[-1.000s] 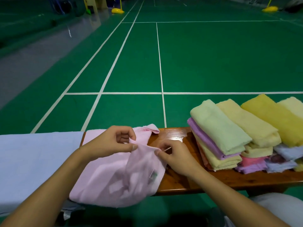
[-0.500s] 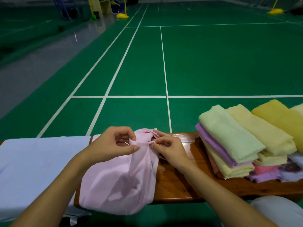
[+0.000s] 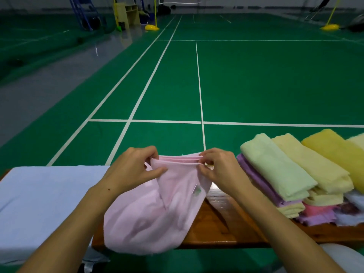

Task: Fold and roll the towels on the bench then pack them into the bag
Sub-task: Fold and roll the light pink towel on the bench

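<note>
folding a pink towel, edges matched

item: pink towel point(image 3: 157, 209), held over the near edge of the wooden surface point(image 3: 226, 229), its body sagging onto the surface and past the front edge. left hand point(image 3: 134, 170) pinches the top left corner; right hand point(image 3: 220, 170) pinches the top right corner, several stacked edges showing between them.

step: judged to be the folding stage, layers lined up at the top; rolling and packing not yet done. next move likely calls for laying it flat on the surface with corners kept square.

orientation: held edge runs left to right, taut and nearly level; long axis hangs down toward the person.

also present: stack of folded towels point(image 3: 295, 174) at right on the surface; pale blue cloth point(image 3: 49, 203) at left. no bag can be made out.
</note>
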The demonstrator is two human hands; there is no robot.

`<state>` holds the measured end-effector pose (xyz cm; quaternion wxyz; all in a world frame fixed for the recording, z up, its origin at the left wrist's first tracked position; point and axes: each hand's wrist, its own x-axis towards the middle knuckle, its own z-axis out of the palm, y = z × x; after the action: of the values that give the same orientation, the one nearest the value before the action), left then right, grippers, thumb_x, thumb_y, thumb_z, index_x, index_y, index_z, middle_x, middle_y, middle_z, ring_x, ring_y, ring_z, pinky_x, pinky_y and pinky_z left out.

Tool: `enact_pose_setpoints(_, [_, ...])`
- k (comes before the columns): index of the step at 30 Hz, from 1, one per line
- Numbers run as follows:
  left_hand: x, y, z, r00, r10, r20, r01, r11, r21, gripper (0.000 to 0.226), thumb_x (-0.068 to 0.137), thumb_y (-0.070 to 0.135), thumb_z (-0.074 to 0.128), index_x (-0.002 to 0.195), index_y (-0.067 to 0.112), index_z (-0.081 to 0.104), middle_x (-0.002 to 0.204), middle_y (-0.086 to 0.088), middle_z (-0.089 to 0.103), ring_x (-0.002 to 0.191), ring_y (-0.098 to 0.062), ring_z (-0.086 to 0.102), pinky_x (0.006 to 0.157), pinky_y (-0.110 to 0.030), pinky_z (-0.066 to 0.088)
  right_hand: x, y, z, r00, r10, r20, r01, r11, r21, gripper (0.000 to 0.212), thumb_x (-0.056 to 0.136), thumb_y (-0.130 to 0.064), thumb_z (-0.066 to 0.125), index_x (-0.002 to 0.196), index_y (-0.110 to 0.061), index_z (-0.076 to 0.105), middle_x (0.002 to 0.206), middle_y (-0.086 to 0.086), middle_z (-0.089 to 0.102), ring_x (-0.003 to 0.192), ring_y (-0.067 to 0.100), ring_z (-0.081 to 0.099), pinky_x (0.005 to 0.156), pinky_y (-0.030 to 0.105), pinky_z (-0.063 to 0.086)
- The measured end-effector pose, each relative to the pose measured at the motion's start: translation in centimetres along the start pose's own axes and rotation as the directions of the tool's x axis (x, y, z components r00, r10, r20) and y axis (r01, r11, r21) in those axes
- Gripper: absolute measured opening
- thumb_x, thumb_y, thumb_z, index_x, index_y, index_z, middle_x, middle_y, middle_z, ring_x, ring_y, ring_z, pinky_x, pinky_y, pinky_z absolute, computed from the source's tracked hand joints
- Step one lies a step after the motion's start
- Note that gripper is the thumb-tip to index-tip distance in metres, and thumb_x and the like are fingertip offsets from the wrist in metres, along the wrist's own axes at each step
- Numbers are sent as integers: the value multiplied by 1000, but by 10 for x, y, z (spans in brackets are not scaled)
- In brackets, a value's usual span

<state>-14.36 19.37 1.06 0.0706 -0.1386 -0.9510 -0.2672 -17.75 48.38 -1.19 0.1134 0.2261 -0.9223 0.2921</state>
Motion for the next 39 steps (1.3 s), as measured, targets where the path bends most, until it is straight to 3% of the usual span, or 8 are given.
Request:
enact_pose_setpoints(10, [30,66,-42,939,22,-343,-91,979,-185,43,88,41,84,86,19,48,73,-1,53,64,-21,47,56,-39,39,20,-55,-78,926,-64,-373,16,991,-129,7,83,-20,69,89,-16,70,83,3,64,77,30,59,70,41,50])
enact_pose_setpoints(15, [22,101,-86,906,97,-413,-231,930,-287,49,94,23,82,80,6,38,84,-5,73,81,-16,71,69,-43,55,9,-86,-123,848,-98,-521,95,995,-32,9,85,-23,69,90,-15,69,86,-4,66,87,25,53,79,38,44])
enact_pose_setpoints(18, [22,105,-85,929,147,-339,-257,917,-307,47,93,10,79,70,0,40,82,-19,74,95,-8,77,80,-47,59,5,-87,-132,891,-50,-451,79,996,46,8,88,-21,72,94,-15,71,87,-7,67,92,27,59,82,44,50])
enact_pose_setpoints(22, [27,107,-71,922,167,-349,-293,890,-349,34,97,13,76,80,2,49,87,-12,73,90,-23,75,77,-55,58,0,-88,-146,908,-42,-417,53,998,16,8,85,-18,74,88,-17,66,84,-13,63,91,20,57,74,26,37])
enact_pose_setpoints(26, [25,126,-87,839,169,-517,-397,840,-370,25,102,15,70,92,7,48,90,-12,69,82,-40,63,68,-48,51,-6,-93,-165,912,109,-395,71,907,414,8,88,-6,70,86,-14,69,79,-5,67,65,0,57,55,12,43])
enact_pose_setpoints(29, [22,132,-85,848,110,-519,-364,832,-419,26,102,16,70,93,8,47,92,-18,67,83,-40,62,62,-50,48,-9,-93,-165,938,168,-302,12,857,515,16,89,-2,69,89,-17,73,84,-6,72,74,0,61,63,15,48])
enact_pose_setpoints(33, [15,137,-85,902,68,-426,-309,791,-528,28,98,11,72,88,3,46,91,-28,65,77,-15,58,67,-23,49,-18,-91,-173,955,216,-204,-72,834,548,22,87,-2,74,94,-22,78,95,-7,78,93,6,71,78,28,57])
enact_pose_setpoints(39, [-7,147,-109,990,12,-144,-127,551,-825,24,88,17,74,82,16,50,73,-10,57,64,-21,47,54,-29,41,-34,-97,-197,978,208,15,-132,561,817,20,86,4,78,103,-5,76,94,21,78,73,23,71,68,30,60])
